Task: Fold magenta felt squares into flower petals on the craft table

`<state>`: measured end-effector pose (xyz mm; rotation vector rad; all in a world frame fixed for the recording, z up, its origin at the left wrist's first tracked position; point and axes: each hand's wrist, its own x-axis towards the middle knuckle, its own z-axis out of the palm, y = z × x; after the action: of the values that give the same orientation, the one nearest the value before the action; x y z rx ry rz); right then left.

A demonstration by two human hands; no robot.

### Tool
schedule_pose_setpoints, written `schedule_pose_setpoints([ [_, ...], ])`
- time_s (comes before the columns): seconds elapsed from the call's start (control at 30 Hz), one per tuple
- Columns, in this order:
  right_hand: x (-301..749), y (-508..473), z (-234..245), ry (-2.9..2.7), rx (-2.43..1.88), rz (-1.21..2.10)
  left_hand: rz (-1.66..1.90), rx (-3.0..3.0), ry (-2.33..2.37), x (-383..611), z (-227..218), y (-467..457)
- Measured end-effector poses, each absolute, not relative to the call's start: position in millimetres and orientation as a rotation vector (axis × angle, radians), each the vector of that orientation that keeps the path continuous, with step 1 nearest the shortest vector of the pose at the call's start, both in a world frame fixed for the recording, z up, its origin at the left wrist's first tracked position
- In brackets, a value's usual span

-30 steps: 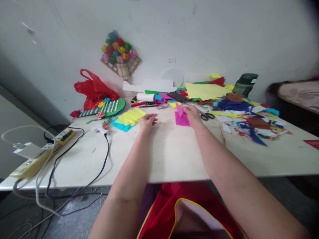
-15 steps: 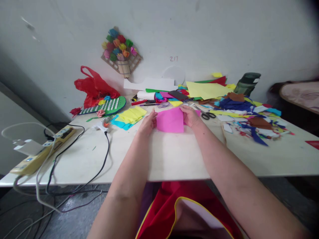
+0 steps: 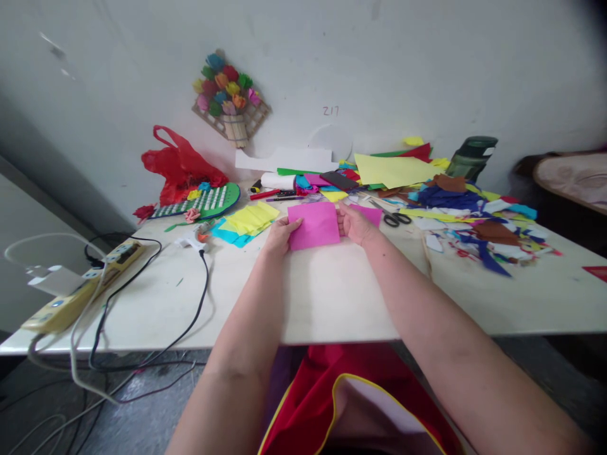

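Observation:
A square sheet of pink paper (image 3: 313,226) is held up over the middle of the table. My left hand (image 3: 282,234) pinches its left edge, thumb on the near face. At the opposite edge is my right hand (image 3: 355,225), its fingers stretched out and apart from the thumb; whether the fingertips touch the paper is hard to see. Behind that hand lies a second pink piece of paper (image 3: 370,215), partly covered. Black-handled scissors (image 3: 396,219) rest just to its right.
On the left are yellow paper sheets (image 3: 251,218), a glue gun (image 3: 194,239) with its cord and a power strip (image 3: 85,291). Farther back stand a red plastic bag (image 3: 177,167) and a green bottle (image 3: 472,158). Paper scraps (image 3: 496,234) cover the right side.
The pink sheet has shifted slightly left. My left hand has closed on its left edge, while my right hand's grip has loosened and its fingers have straightened.

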<state>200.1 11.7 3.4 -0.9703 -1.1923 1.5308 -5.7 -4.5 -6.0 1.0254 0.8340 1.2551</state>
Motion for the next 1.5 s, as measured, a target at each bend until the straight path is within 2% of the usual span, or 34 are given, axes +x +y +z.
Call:
schedule_pose_setpoints([
  [0.23, 193.8, 16.1, -9.2, -1.270, -1.082, 1.390, 1.243, 0.983, 0.932, -9.2, -2.5, -0.8],
  [0.6, 189.8, 12.0, -7.0, -1.350, -1.142, 1.391, 1.191, 1.019, 1.001, -18.2, -0.4, -5.1],
  [0.97, 185.3, 7.1, -6.1, -1.489, -1.146, 1.414, 0.914, 1.358, 1.113, -20.5, 3.4, -7.7],
  [1.27, 183.1, 7.1, -6.2, -1.455, -1.155, 1.319, 0.974, 1.375, 1.109, -18.2, 1.6, -7.8],
  [1.5, 182.5, 2.3, -0.3, -1.436, -1.162, 1.395, 0.927, 1.342, 1.071, -20.1, -0.3, -6.1],
])
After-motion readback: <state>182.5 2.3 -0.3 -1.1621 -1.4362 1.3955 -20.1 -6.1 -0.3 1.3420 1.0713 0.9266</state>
